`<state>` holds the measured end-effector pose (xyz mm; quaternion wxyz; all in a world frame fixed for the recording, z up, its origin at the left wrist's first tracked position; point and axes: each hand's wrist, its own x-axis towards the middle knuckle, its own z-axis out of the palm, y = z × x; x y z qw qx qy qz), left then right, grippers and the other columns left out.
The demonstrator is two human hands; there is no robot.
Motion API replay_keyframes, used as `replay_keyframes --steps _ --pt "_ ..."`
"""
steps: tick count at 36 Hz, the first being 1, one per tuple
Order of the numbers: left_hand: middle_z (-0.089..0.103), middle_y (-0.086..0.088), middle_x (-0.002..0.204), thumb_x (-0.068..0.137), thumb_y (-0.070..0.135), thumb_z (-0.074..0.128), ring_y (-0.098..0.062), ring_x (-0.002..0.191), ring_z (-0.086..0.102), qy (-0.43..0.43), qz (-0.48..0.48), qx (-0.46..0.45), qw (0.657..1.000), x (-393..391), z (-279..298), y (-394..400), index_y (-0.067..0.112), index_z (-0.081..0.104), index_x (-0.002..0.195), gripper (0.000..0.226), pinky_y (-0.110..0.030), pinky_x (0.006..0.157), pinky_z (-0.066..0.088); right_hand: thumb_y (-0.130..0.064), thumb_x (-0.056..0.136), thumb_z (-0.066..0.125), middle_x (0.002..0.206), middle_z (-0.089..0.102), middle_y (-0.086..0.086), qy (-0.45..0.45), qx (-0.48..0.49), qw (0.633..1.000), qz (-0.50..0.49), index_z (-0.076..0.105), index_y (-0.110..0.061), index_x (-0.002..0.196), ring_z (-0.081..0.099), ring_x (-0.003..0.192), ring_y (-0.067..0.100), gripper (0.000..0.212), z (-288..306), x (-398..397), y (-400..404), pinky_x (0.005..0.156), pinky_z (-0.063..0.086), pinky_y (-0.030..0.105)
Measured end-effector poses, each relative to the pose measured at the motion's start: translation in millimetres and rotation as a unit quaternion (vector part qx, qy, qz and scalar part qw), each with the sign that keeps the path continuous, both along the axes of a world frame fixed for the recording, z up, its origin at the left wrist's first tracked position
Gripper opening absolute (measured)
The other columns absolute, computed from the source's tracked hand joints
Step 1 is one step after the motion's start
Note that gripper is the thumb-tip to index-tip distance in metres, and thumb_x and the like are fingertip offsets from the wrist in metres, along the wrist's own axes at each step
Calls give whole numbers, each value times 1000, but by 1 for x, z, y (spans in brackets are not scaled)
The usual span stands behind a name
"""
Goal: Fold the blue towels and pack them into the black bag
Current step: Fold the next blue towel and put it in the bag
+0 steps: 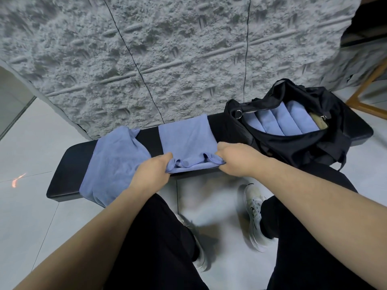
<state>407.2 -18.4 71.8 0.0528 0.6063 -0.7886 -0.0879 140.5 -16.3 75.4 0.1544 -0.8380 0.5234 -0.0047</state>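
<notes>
Rough grey textured wall panels rise behind a long black bench that stands on pale floor tiles. At the bench's right end sits the black bag, its mouth open, with several folded blue towels packed upright side by side inside. A flat blue towel lies across the bench middle; the left hand and the right hand each pinch a near corner of it, fingers curled round the bunched cloth. Another loose blue towel drapes over the bench just to the left. A wooden frame stands at far right.
</notes>
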Motion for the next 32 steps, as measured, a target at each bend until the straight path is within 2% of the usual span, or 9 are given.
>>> replay_keyframes --steps 4,8,13,17,19,23,27,29,32 --pt "37 3 61 85 1 53 -15 53 36 -6 -18 28 999 -2 4 5 23 40 88 25 -34 50 23 -18 89 54 97 50 -2 -35 -78 996 35 55 -18 86 40 91 19 4 -4 -2 -5 78 33 32" --pt "41 7 68 88 7 51 -22 64 44 -16 -36 39 998 -1 5 4 19 47 117 32 -33 52 28 -10 86 52 84 55 1 -112 17 994 -12 45 -14 81 51 84 26 9 -2 -1 -2 74 41 39" --pt "47 10 70 90 40 59 -14 65 47 -1 -44 29 999 -3 3 5 26 52 108 23 -29 55 34 -12 86 51 69 46 -3 -138 32 990 -13 34 -24 73 46 70 24 25 1 -3 1 61 35 34" --pt "53 15 77 77 70 64 -10 72 52 -50 -52 52 996 -1 3 1 40 47 99 41 -28 57 38 -41 85 65 66 46 -4 -122 12 992 -1 33 -25 71 45 65 21 39 5 -3 3 56 32 32" --pt "50 10 69 81 54 63 -13 67 51 -92 -41 27 995 -4 1 1 33 47 83 27 -28 52 33 -52 82 68 70 47 -6 -62 16 998 9 32 -27 71 48 69 19 46 3 -2 1 59 35 35" --pt "41 5 64 82 25 57 -18 60 45 -106 -22 -18 994 -8 -2 0 23 35 63 29 -28 48 23 -22 87 57 73 39 -5 42 26 999 9 32 -23 68 47 75 24 31 -6 1 -2 54 31 28" --pt "50 0 86 76 14 70 -23 76 52 -65 -65 21 996 -8 0 -3 18 48 73 22 -30 57 29 -12 88 52 90 38 -2 24 4 999 23 45 -16 77 39 86 20 14 -8 0 -5 66 27 28" --pt "50 1 82 76 9 69 -20 74 51 -74 -40 80 993 -12 4 -2 16 42 72 28 -28 52 28 -6 86 50 99 41 -2 -5 -13 999 32 53 -14 85 39 92 19 8 -8 -2 -7 72 29 28" --pt "45 5 68 76 -2 63 -22 71 52 -86 -22 104 991 -15 6 -3 23 29 69 43 -23 49 28 2 81 46 108 49 -3 -49 39 998 14 58 -15 95 50 96 24 25 -5 -1 -7 84 44 37"
